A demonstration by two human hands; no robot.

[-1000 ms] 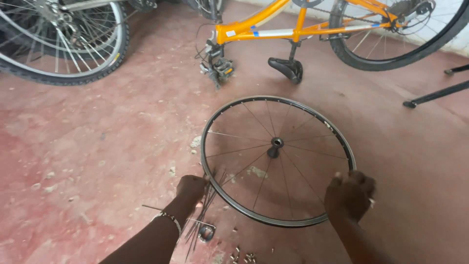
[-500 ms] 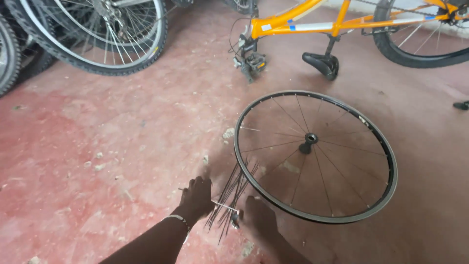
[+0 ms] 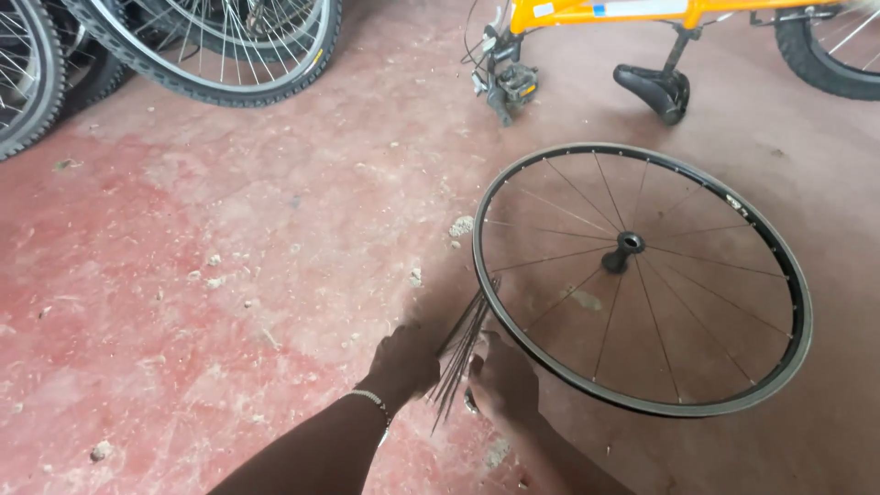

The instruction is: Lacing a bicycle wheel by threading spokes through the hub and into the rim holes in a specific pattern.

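Head view: both hands, left (image 3: 403,359) and right (image 3: 502,378), clasp thin metal spokes (image 3: 463,344) beside a round black rim (image 3: 642,275).

Two small stickers are being seen on the orange bicycle frame (image 3: 632,11) along the top edge: a white rectangular label (image 3: 543,10) near its left end and a small blue label (image 3: 600,10) just to the right of it. A pale printed decal (image 3: 744,207) is showing on the black wheel rim (image 3: 642,403) at its upper right. No packages, signs or screens are being shown.
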